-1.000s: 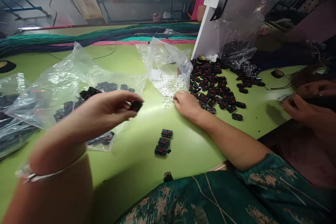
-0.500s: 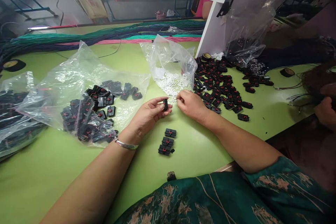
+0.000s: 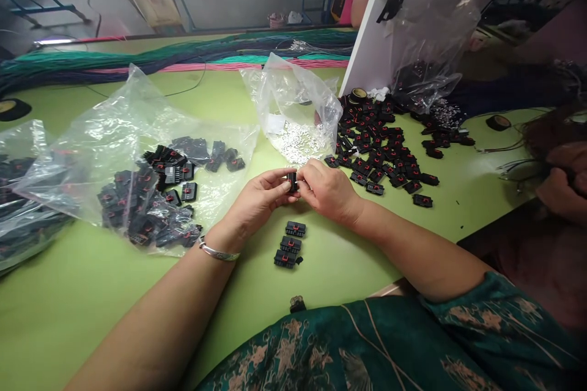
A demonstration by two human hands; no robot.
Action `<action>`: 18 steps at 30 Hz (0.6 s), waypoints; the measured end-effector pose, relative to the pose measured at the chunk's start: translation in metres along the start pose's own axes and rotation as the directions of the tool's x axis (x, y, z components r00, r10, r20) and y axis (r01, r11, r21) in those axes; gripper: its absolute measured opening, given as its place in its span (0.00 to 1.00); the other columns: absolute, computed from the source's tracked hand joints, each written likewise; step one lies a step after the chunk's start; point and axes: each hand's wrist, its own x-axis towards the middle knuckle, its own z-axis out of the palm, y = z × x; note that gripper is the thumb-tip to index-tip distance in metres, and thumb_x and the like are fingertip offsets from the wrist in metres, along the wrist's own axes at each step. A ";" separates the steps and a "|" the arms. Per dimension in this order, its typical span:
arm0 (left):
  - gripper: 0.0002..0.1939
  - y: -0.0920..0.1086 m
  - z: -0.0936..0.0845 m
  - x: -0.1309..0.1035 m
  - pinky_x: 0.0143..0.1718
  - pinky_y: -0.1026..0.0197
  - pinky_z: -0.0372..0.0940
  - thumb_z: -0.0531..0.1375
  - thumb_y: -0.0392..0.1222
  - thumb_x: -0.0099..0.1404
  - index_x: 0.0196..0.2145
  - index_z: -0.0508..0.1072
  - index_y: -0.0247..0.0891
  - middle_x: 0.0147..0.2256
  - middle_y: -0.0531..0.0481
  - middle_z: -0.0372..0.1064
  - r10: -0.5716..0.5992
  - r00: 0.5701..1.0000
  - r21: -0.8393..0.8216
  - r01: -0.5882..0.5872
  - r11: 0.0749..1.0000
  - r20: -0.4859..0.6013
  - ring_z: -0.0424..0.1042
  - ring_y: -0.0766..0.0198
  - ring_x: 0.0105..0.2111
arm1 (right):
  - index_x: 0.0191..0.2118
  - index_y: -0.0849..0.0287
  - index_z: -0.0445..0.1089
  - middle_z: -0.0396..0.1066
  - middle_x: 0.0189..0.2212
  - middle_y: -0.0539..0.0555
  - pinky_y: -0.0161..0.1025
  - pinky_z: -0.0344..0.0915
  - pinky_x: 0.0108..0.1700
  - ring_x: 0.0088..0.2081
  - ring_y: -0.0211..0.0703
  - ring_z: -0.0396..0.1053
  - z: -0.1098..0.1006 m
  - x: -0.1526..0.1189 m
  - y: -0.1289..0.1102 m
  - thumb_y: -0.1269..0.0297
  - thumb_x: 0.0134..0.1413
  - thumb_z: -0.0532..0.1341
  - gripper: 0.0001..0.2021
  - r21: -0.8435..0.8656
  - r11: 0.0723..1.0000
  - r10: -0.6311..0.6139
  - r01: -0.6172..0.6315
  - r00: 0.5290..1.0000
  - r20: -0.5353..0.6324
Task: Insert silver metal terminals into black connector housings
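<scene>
Between the thumb and fingers of my left hand (image 3: 257, 197) is a black connector housing (image 3: 291, 182), held upright. My right hand (image 3: 329, 191) is closed in a pinch against the housing's right side; a tiny white piece seems to show at its fingertips, mostly hidden. Just beyond the hands, small white pieces (image 3: 300, 142) lie spilled at the mouth of a clear plastic bag (image 3: 293, 88). On the table nearer to me, three black connectors with red clips (image 3: 290, 244) stand in a column.
A large pile of black connectors (image 3: 380, 146) spreads to the right, beside a white panel (image 3: 380, 18). Another clear bag (image 3: 132, 110) with connectors lies left. Bundled wires (image 3: 183, 52) run along the back edge. Another person's hand (image 3: 562, 189) is at far right.
My right hand has moved left and now meets the connector housing in my left hand. The housing has turned slightly. The whole view has shifted a little.
</scene>
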 end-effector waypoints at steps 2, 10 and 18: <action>0.17 0.000 0.000 0.000 0.36 0.64 0.72 0.71 0.35 0.53 0.43 0.79 0.35 0.35 0.48 0.77 0.005 1.000 0.004 -0.005 1.000 0.005 0.75 0.68 0.29 | 0.37 0.62 0.67 0.68 0.33 0.57 0.37 0.53 0.30 0.31 0.41 0.64 -0.001 0.000 -0.001 0.68 0.62 0.51 0.09 -0.057 0.998 -0.011 0.012 1.000 0.022; 0.17 0.000 0.002 0.000 0.35 0.63 0.72 0.72 0.36 0.52 0.41 0.77 0.34 0.33 0.49 0.76 0.018 1.000 0.011 -0.018 1.000 -0.015 0.75 0.67 0.28 | 0.37 0.63 0.69 0.68 0.33 0.59 0.40 0.49 0.29 0.31 0.42 0.63 -0.006 0.002 -0.007 0.67 0.62 0.50 0.11 -0.154 0.988 0.013 0.005 0.993 0.118; 0.20 0.001 -0.001 0.001 0.36 0.64 0.73 0.73 0.34 0.49 0.41 0.75 0.34 0.33 0.48 0.78 -0.011 0.998 -0.090 0.006 0.996 -0.060 0.77 0.67 0.29 | 0.35 0.60 0.69 0.71 0.33 0.55 0.37 0.63 0.41 0.37 0.41 0.67 0.007 -0.003 -0.008 0.69 0.63 0.53 0.09 0.342 0.937 0.119 -0.071 0.985 -0.122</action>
